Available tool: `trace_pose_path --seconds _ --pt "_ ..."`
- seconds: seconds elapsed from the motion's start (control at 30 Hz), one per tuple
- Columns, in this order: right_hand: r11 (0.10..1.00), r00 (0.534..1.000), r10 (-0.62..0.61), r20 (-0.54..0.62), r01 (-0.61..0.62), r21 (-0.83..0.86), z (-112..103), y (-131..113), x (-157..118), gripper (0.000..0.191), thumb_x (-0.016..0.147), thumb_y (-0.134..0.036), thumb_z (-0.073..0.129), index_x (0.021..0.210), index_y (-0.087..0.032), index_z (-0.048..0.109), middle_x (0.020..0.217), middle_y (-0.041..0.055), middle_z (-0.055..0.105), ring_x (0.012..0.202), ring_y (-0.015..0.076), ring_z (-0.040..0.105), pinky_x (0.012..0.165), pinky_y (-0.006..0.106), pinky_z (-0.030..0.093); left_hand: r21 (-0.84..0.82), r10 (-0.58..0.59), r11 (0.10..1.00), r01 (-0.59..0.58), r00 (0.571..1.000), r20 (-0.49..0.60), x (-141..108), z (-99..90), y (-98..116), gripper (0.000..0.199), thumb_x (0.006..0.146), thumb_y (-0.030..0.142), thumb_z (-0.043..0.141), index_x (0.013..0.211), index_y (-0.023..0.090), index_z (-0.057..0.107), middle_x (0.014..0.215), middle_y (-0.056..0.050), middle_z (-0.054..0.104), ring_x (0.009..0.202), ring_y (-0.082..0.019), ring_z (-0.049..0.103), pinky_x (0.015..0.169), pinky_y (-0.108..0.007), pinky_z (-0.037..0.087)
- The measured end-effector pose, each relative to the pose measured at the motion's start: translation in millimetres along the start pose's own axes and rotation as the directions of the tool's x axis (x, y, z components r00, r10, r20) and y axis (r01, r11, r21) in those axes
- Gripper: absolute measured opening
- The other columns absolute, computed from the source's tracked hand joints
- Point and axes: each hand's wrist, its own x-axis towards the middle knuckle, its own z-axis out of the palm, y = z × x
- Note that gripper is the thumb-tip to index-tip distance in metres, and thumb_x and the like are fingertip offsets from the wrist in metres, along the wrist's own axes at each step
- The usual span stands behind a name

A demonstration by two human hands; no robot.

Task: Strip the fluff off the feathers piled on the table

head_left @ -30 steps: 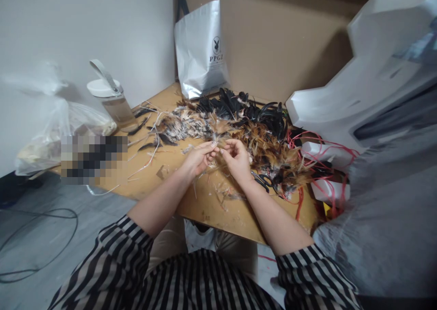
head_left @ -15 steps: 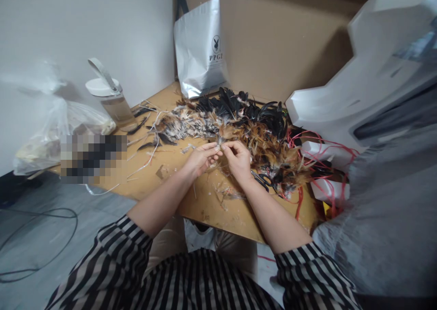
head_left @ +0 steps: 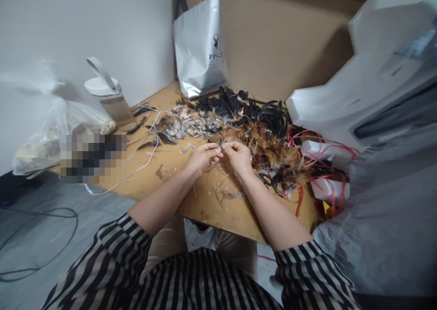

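My left hand point(head_left: 204, 158) and my right hand point(head_left: 238, 157) meet over the table, thumb and fingertips pinched close together. Between them they hold the fluffy base of a small brown feather point(head_left: 221, 141), its tip pointing away from me. The fingers partly cover it, so its lower end is hard to make out. Just beyond lie brown feathers point(head_left: 261, 139), pale mottled feathers point(head_left: 191, 122) and black feathers point(head_left: 225, 103) in heaps. Black-handled scissors point(head_left: 265, 179) rest beside my right wrist, partly under the brown feathers.
A silver bag point(head_left: 200, 50) stands at the back. To the left are a lidded bottle point(head_left: 118, 107) and a tied plastic bag point(head_left: 68, 123). Red strings point(head_left: 326, 153) tangle over white blocks on the right. Feather scraps litter the wooden table point(head_left: 205, 210).
My fingertips have shifted slightly around the feather, and it now sits lower and less upright between them. My right forearm covers more of the scissors.
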Motion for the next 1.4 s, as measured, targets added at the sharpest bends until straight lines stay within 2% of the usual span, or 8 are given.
trace_pose_path --seconds 0.47,0.73,0.8,0.87,1.0,1.07,1.17,1.4 --pt "0.992 0.995 -0.088 0.043 0.091 -0.084 -8.2 1.0 2.4 0.012 0.065 -0.028 0.061 0.063 -0.017 0.063 0.065 0.0009 0.061 0.062 0.0122 0.053 0.063 0.025 0.042 0.068 -0.043 0.997 0.038 0.996 0.079 -3.2 -0.7 5.4 0.023 0.063 0.018 0.069 0.082 0.010 0.059 0.064 -0.005 0.065 0.046 -0.006 0.056 0.042 -0.013 0.040" --pt "1.000 1.000 0.010 0.006 -0.010 -0.009 -30.8 -3.9 14.5 0.015 0.061 -0.031 0.063 0.057 -0.017 0.059 0.055 -0.0014 0.057 0.051 0.0094 0.046 0.054 0.024 0.037 0.326 -0.140 0.942 0.080 0.976 0.165 -3.9 -11.0 21.3 0.022 0.061 0.023 0.071 0.078 0.010 0.063 0.064 -0.008 0.065 0.048 -0.009 0.057 0.043 -0.016 0.040" --pt "1.000 1.000 0.014 0.000 -0.014 0.006 -32.3 -5.5 15.3 0.015 0.060 -0.031 0.064 0.057 -0.017 0.059 0.054 -0.0019 0.056 0.049 0.0089 0.045 0.053 0.023 0.036 0.390 -0.080 0.921 0.022 0.988 0.133 -3.3 -11.1 22.5 0.019 0.064 0.026 0.068 0.074 0.010 0.064 0.062 -0.007 0.063 0.046 -0.009 0.055 0.042 -0.017 0.038" --pt "1.000 1.000 0.024 -0.004 -0.024 0.021 -31.4 -6.3 15.0 0.014 0.059 -0.030 0.064 0.056 -0.017 0.060 0.054 -0.0020 0.056 0.049 0.0086 0.044 0.053 0.024 0.036 0.470 0.098 0.874 -0.127 0.991 0.086 -4.7 -8.4 22.0 0.017 0.066 0.027 0.066 0.072 0.012 0.064 0.061 -0.006 0.062 0.048 -0.009 0.053 0.044 -0.019 0.038" --pt "0.997 0.998 0.067 0.009 -0.068 0.029 -26.6 -5.1 12.7 0.014 0.058 -0.029 0.065 0.054 -0.016 0.060 0.052 -0.0020 0.056 0.049 0.0086 0.045 0.054 0.024 0.036 0.622 0.488 0.586 -0.519 0.839 0.240 -13.7 1.0 19.3 0.011 0.067 0.023 0.064 0.077 0.019 0.067 0.083 -0.007 0.061 0.073 -0.013 0.054 0.062 -0.022 0.041" --pt "0.997 0.997 0.071 0.028 -0.071 0.023 -24.4 -3.0 11.8 0.014 0.058 -0.029 0.064 0.054 -0.016 0.060 0.052 -0.0023 0.056 0.050 0.0088 0.045 0.055 0.024 0.036 0.647 0.520 0.462 -0.606 0.776 0.356 -18.1 4.5 18.3 0.015 0.068 0.020 0.062 0.083 0.022 0.067 0.091 -0.008 0.058 0.082 -0.015 0.053 0.070 -0.024 0.040" --pt "0.997 0.996 0.075 0.046 -0.076 0.023 -21.7 0.3 10.9 0.012 0.058 -0.027 0.064 0.055 -0.016 0.060 0.053 -0.0024 0.057 0.051 0.0089 0.046 0.055 0.023 0.037 0.673 0.507 0.369 -0.641 0.745 0.432 -20.9 7.1 17.4 0.021 0.067 0.017 0.062 0.087 0.023 0.066 0.092 -0.008 0.057 0.089 -0.018 0.050 0.078 -0.027 0.038" --pt "0.985 0.985 0.150 0.081 -0.156 0.075 -16.8 0.9 8.6 0.009 0.056 -0.023 0.064 0.054 -0.015 0.061 0.051 -0.0023 0.057 0.048 0.0078 0.046 0.053 0.022 0.036 0.665 0.535 0.418 -0.619 0.759 0.371 -21.4 10.1 12.6 0.017 0.067 0.018 0.063 0.083 0.023 0.066 0.085 -0.006 0.056 0.087 -0.017 0.050 0.080 -0.025 0.037"
